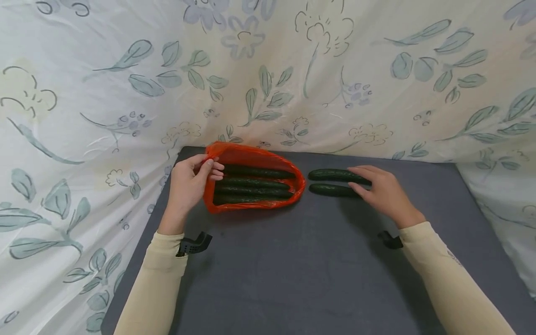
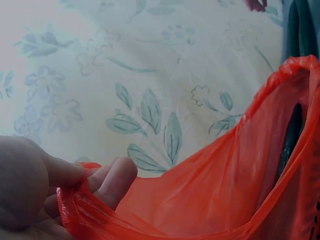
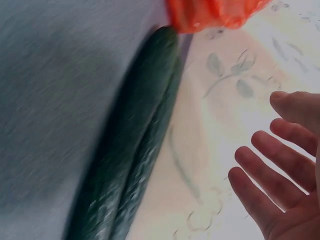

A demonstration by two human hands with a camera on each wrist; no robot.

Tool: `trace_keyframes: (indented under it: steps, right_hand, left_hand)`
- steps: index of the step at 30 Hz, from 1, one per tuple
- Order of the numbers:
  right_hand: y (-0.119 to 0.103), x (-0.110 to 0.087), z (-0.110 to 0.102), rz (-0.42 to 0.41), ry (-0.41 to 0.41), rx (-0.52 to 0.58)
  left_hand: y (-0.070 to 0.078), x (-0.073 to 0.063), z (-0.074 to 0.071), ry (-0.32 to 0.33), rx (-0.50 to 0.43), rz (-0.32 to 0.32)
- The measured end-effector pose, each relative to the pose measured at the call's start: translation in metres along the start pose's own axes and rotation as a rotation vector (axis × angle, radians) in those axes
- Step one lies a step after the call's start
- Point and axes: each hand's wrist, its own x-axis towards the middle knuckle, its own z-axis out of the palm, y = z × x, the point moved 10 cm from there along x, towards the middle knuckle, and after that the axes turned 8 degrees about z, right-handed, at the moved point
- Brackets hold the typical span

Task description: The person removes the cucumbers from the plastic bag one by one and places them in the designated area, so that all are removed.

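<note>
An orange-red plastic bag (image 1: 251,156) lies with its mouth spread, and several dark green cucumbers (image 1: 255,183) lie side by side inside it. My left hand (image 1: 188,184) pinches the bag's rim at its left end; the left wrist view shows thumb and fingers (image 2: 117,182) gripping the plastic. To the right of the bag lie two cucumbers, a far one (image 1: 331,175) and a near one (image 1: 328,190), roughly parallel. Above their right ends hovers my right hand (image 1: 385,190), fingers spread and holding nothing. Those right ends are hidden by it in the head view.
Everything lies on a dark grey table (image 1: 272,270). A floral cloth (image 1: 335,93) hangs behind the table's back edge and along both sides. Each wrist bears a black camera mount, such as the left one (image 1: 196,244).
</note>
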Motion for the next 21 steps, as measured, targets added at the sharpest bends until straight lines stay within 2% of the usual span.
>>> trace_keyframes:
  steps: [6, 21]
  right_hand:
    - [-0.028, 0.013, 0.003, -0.083, 0.008, 0.063]
    - [-0.093, 0.038, 0.033, -0.143, -0.107, 0.151]
  left_hand:
    - [0.003, -0.001, 0.001, 0.006, -0.004, 0.003]
    - [0.006, -0.002, 0.004, -0.011, -0.001, 0.010]
